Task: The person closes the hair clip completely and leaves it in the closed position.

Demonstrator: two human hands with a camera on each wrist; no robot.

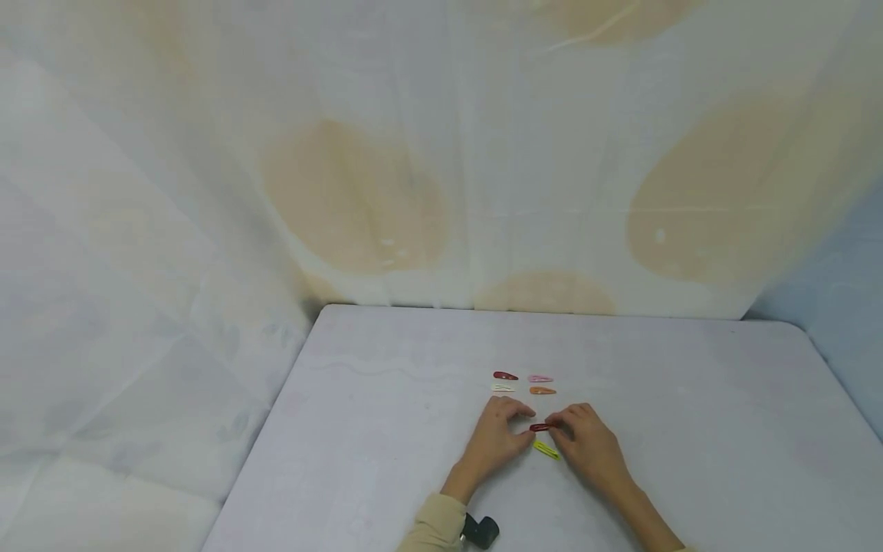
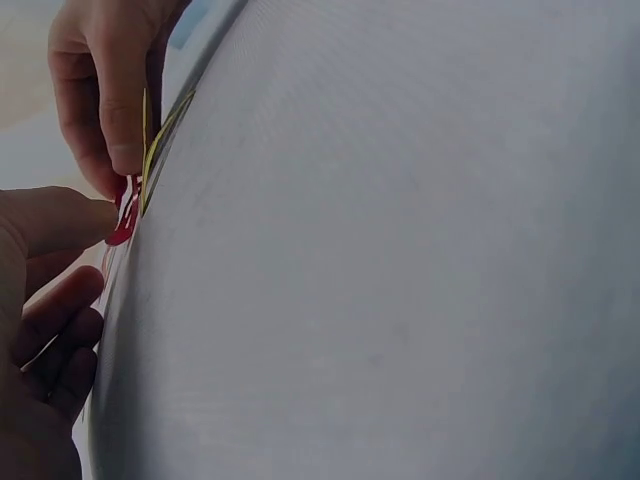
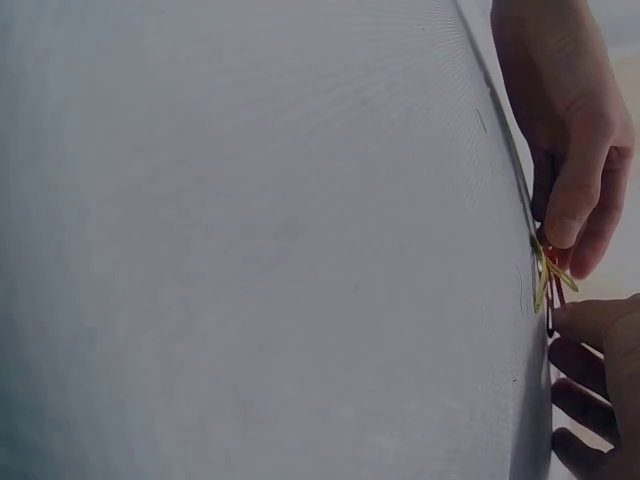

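both hands pinch a red hair clip between them on the white table: left hand at one end, right hand at the other. yellow clip lies just beside; four clips sit farther back.

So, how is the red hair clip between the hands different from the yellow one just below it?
The red hair clip is pinched between the left hand and the right hand; the yellow hair clip lies loose on the table. The red clip lies almost level across the head view, while the yellow clip is angled. Both are small, slim snap clips.
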